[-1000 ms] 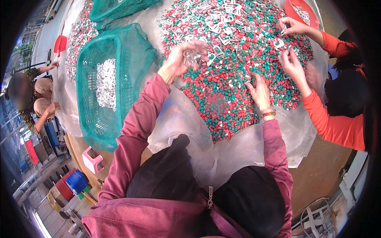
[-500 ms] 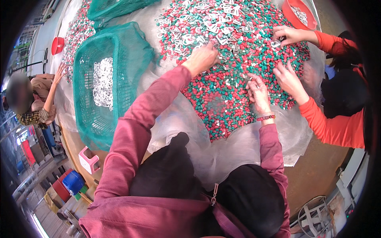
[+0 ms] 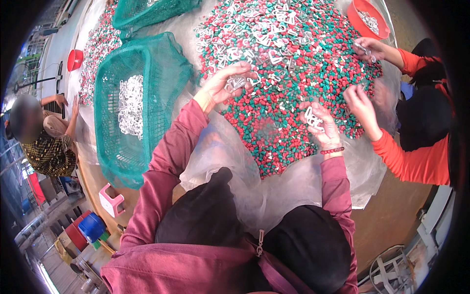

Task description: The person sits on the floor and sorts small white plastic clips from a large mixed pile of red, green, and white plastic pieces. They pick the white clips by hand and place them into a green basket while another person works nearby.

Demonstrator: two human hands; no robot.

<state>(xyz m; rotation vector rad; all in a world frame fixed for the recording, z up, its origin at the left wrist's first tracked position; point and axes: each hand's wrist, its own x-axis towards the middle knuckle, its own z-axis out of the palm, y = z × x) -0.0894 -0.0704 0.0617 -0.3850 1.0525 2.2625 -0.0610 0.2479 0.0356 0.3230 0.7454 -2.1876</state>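
A wide heap of small red and green cone-shaped pieces (image 3: pixel 279 147) lies in front of me, with whitish buckle-like pieces (image 3: pixel 262 36) scattered through its far part. Above the heap's left side, my left hand (image 3: pixel 215 88) is turned partly up and holds several shiny buckle-like pieces (image 3: pixel 236 83) in its curled fingers. My right hand (image 3: pixel 327 132), with a red bead bracelet (image 3: pixel 332 150) at the wrist, is cupped round several white buckle-like pieces (image 3: pixel 313 119) over the heap's right side. Both hands are raised off the cones.
A green netted basket (image 3: pixel 103 112) holding white buckle-like pieces stands at left, another green basket (image 3: pixel 132 19) beyond it. At right a co-worker's hands (image 3: pixel 362 110) reach over the heap, near a red bowl (image 3: pixel 353 17). Another person (image 3: pixel 49 152) sits far left by a second heap.
My left hand has lifted from the heap and drawn back left, palm turning up with pieces showing. My right hand has turned, showing white pieces. The co-worker's farther hand has moved right.
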